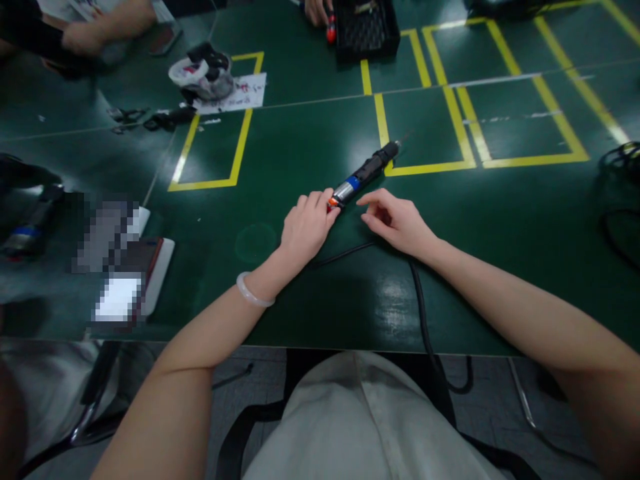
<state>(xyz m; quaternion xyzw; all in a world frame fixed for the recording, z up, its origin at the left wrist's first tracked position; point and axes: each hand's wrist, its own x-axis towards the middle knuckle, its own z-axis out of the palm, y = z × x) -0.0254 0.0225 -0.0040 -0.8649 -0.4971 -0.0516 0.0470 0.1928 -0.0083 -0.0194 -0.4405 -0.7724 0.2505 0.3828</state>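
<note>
An electric screwdriver point(367, 170) lies slantwise on the green table, its black front and thin bit pointing to the upper right. It has a silver and blue band and an orange-red rear end. My left hand point(307, 223), with a pale bangle point(254, 291) on the wrist, grips that rear end from above, partly hiding it. Just right of the tool, my right hand point(395, 221) rests with loosely curled fingers, a gap between thumb and forefinger, and nothing in it. A black cable point(423, 307) passes below my hands and over the table's front edge.
Yellow tape point(430, 169) marks rectangles on the table. A co-worker's hand point(318, 12) holds something red by a black tray point(367, 33). Another person's hand point(83, 39) is at upper left. Phones point(159, 280) and a second screwdriver point(30, 223) lie left; cables point(623, 160) lie right.
</note>
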